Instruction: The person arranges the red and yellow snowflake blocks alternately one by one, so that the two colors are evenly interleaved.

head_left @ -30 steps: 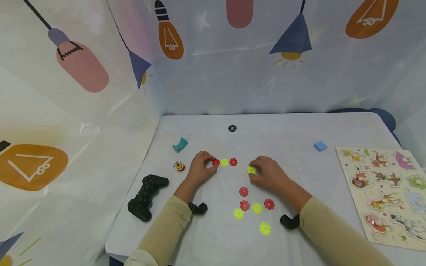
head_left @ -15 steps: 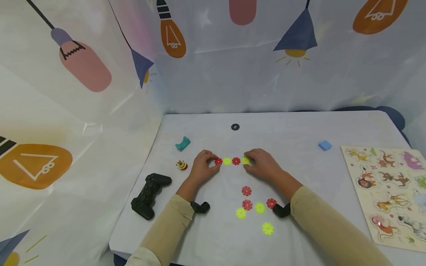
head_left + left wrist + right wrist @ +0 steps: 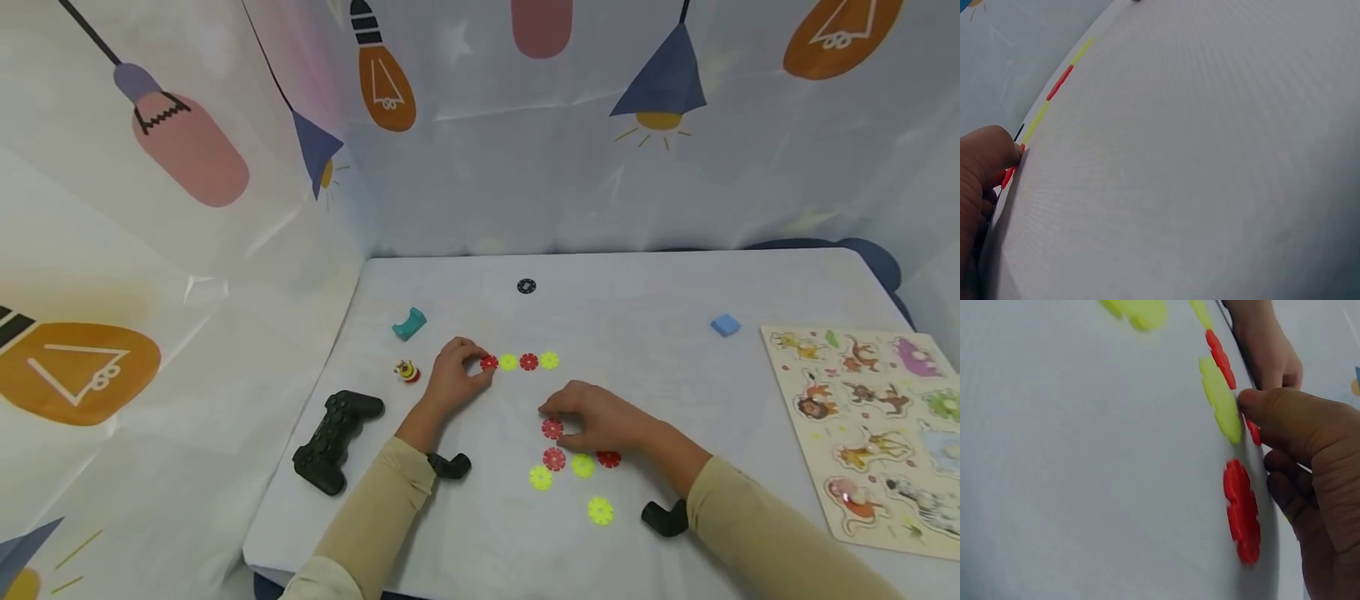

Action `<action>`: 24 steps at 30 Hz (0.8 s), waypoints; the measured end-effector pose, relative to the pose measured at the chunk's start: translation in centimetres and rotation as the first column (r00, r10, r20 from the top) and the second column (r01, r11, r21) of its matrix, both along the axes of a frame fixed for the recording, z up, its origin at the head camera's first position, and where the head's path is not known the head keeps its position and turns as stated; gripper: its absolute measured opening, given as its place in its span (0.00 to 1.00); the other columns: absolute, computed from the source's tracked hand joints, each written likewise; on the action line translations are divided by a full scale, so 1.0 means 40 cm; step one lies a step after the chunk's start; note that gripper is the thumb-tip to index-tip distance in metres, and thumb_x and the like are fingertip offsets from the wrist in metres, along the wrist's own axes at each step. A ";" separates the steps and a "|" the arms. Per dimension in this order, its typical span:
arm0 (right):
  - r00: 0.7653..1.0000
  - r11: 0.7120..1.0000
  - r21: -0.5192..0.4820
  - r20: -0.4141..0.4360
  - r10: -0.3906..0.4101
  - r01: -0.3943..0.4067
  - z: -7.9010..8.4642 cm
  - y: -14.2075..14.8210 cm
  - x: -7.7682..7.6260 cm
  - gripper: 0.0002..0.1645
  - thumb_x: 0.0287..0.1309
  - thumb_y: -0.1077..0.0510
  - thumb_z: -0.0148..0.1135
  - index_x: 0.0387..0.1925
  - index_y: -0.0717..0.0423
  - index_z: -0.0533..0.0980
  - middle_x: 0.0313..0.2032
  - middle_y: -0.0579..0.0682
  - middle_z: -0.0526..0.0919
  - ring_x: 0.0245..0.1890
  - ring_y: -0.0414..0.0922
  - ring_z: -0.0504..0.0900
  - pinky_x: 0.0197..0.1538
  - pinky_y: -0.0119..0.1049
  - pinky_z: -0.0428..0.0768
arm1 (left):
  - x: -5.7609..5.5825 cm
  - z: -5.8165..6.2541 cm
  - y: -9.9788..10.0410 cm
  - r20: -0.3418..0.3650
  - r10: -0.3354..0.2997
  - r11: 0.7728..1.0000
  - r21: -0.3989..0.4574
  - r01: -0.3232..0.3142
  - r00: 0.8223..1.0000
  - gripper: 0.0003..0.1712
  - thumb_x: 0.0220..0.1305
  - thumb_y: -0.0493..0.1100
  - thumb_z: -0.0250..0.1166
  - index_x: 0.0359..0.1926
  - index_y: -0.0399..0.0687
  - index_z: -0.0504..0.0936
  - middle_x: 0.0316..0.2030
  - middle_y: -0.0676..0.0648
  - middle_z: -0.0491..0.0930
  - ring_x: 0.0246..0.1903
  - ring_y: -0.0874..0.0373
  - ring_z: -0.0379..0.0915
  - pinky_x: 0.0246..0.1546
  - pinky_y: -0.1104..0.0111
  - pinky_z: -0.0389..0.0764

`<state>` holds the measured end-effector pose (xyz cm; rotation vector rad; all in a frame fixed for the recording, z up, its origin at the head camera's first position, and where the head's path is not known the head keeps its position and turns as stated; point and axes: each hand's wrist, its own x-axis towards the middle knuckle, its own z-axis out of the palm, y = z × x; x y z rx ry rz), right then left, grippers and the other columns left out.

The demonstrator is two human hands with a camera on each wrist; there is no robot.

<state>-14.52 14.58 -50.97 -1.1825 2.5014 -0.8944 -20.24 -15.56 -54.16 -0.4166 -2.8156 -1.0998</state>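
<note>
Four-part rows aside, a line of red and yellow notched plastic discs lies flat on the table in the head view. My left hand (image 3: 452, 379) pinches the red disc (image 3: 490, 362) at its left end between thumb and finger. To the right follow a yellow disc (image 3: 508, 362), a red disc (image 3: 528, 362) and a yellow disc (image 3: 550, 360). Nearer me, my right hand (image 3: 600, 417) has thumb and forefinger spread around another red disc (image 3: 552, 428), which lies on the table. In the right wrist view its thumb (image 3: 1272, 412) hovers by the discs.
Several loose discs lie below the right hand, among them a yellow disc (image 3: 600, 511). A black game controller (image 3: 336, 442), a small toy figure (image 3: 407, 372) and a teal block (image 3: 409, 324) are left. A black chip (image 3: 527, 286) lies behind; a blue block (image 3: 725, 325) and an animal puzzle board (image 3: 862, 433) are right.
My right hand has set a yellow disc at the right end of the row, let go, and moved back toward the loose red disc. The left hand stays on its red disc.
</note>
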 end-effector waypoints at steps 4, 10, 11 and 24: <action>0.997 0.999 -0.039 -0.077 0.022 -0.025 -0.011 -0.007 0.008 0.26 0.51 0.50 0.75 0.53 0.46 0.82 0.48 0.36 0.81 0.48 0.37 0.77 0.50 0.36 0.79 | 0.003 0.001 0.002 0.019 0.008 1.000 -0.006 -0.008 1.000 0.13 0.58 0.50 0.72 0.44 0.54 0.84 0.43 0.57 0.72 0.47 0.62 0.68 0.51 0.64 0.74; 0.988 0.998 -0.060 -0.153 -0.023 0.014 -0.019 -0.003 0.003 0.25 0.52 0.52 0.74 0.53 0.49 0.81 0.47 0.39 0.81 0.47 0.38 0.77 0.49 0.37 0.79 | 0.002 0.003 0.003 0.018 0.011 1.000 -0.008 -0.010 1.000 0.13 0.58 0.49 0.72 0.43 0.54 0.84 0.43 0.57 0.72 0.46 0.62 0.68 0.51 0.65 0.74; 0.986 0.996 -0.065 -0.152 -0.063 0.054 -0.018 0.001 -0.004 0.25 0.52 0.52 0.74 0.53 0.50 0.81 0.47 0.40 0.82 0.47 0.39 0.78 0.49 0.38 0.79 | 0.002 0.004 0.003 0.013 0.006 1.000 -0.006 -0.006 1.000 0.13 0.58 0.50 0.72 0.43 0.54 0.84 0.43 0.57 0.72 0.46 0.62 0.68 0.51 0.64 0.74; 0.887 0.892 0.010 -0.110 -0.448 0.452 -0.014 0.035 -0.158 0.26 0.55 0.54 0.71 0.56 0.57 0.79 0.51 0.53 0.83 0.51 0.51 0.78 0.54 0.49 0.77 | 0.000 0.006 0.001 0.008 -0.001 1.000 0.008 0.001 1.000 0.14 0.58 0.49 0.72 0.44 0.52 0.85 0.44 0.56 0.73 0.47 0.62 0.69 0.51 0.64 0.75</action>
